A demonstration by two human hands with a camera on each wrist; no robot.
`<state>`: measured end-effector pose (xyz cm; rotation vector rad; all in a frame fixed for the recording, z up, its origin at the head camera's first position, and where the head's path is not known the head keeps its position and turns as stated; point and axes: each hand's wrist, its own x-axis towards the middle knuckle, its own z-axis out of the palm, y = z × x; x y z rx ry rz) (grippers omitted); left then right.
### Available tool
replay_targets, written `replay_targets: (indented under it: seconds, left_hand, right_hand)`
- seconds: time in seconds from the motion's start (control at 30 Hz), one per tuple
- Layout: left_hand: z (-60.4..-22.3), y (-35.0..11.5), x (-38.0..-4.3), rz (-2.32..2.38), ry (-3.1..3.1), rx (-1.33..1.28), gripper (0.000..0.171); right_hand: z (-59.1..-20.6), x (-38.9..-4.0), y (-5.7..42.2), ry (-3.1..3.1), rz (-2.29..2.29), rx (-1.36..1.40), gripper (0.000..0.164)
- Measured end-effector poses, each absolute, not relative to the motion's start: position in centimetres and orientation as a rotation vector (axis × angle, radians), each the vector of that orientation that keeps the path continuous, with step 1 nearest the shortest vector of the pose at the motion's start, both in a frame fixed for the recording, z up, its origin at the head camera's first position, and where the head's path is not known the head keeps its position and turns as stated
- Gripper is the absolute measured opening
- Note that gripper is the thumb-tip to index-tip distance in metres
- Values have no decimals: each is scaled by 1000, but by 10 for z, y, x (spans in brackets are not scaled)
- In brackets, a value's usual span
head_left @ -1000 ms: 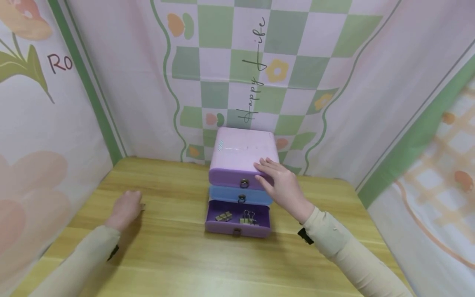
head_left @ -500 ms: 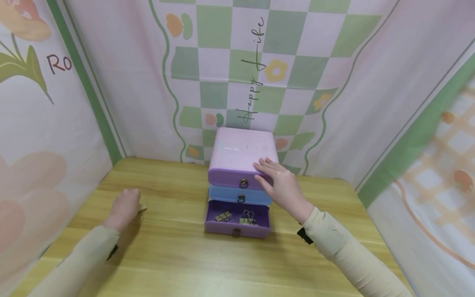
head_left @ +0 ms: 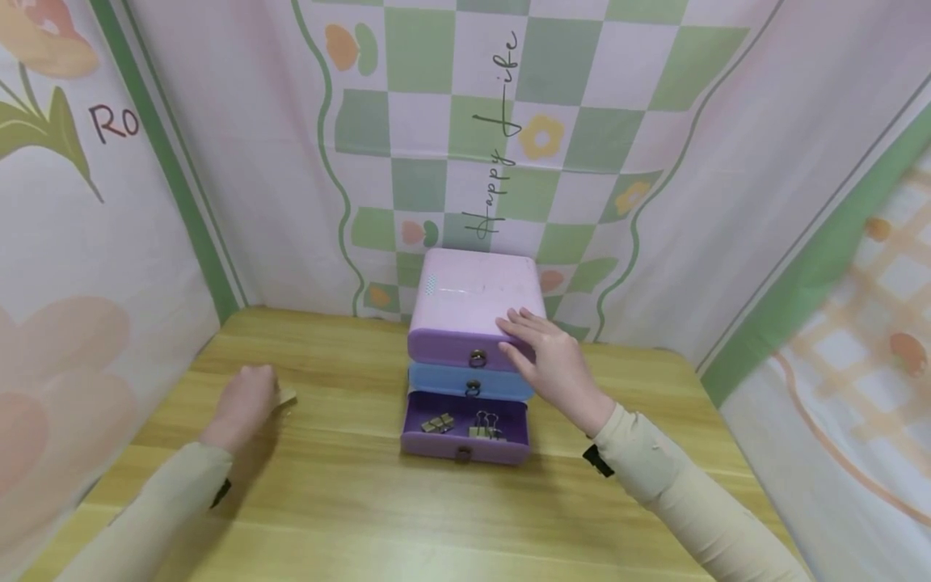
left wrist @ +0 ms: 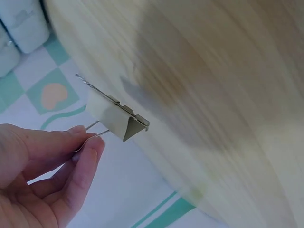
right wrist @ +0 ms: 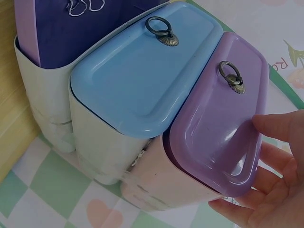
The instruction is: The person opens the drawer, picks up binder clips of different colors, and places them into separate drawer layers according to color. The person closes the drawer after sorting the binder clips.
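Observation:
Thumb and fingers of my left hand (head_left: 246, 404) pinch a pale binder clip (left wrist: 107, 110) by one of its wire handles, low over the left of the table. In the left wrist view its triangular body points away from the fingers. My right hand (head_left: 553, 364) rests at the front right corner of a small drawer cabinet (head_left: 480, 287), fingers laid along the pink top and thumb against the purple top drawer (right wrist: 213, 128). Below, the blue middle drawer (right wrist: 137, 85) is closed. The purple bottom drawer (head_left: 436, 447) is pulled out, with several binder clips (head_left: 439, 423) inside.
The wooden table (head_left: 349, 517) ends at a printed cloth backdrop (head_left: 422, 129) just behind the cabinet. Cloth also hangs along the left and right sides. Ring pulls (right wrist: 161, 28) stick out from the drawer fronts.
The binder clip, at first mostly hidden by my left hand, now shows beyond the fingertips, farther to the right. My right hand and the cabinet have stayed in place.

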<state>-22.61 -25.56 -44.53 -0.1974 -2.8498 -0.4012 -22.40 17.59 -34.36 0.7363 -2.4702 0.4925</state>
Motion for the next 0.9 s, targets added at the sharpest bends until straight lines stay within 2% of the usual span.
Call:
replay_targets:
  seconds: [0.27, 0.7, 0.9]
  left_hand:
    - [-437, -240, -222, -408, -2762, -269, 15]
    - [-419, -201, -210, -401, -2675, -373, 24]
    - [-416, -186, -207, -403, -2608, -443, 17]
  right_hand:
    - [-343, -223, 175, -2468, 498, 739, 37]
    - [-343, -223, 176, -2462, 486, 738, 37]
    - [-344, -223, 176, -2461, 475, 736, 37]
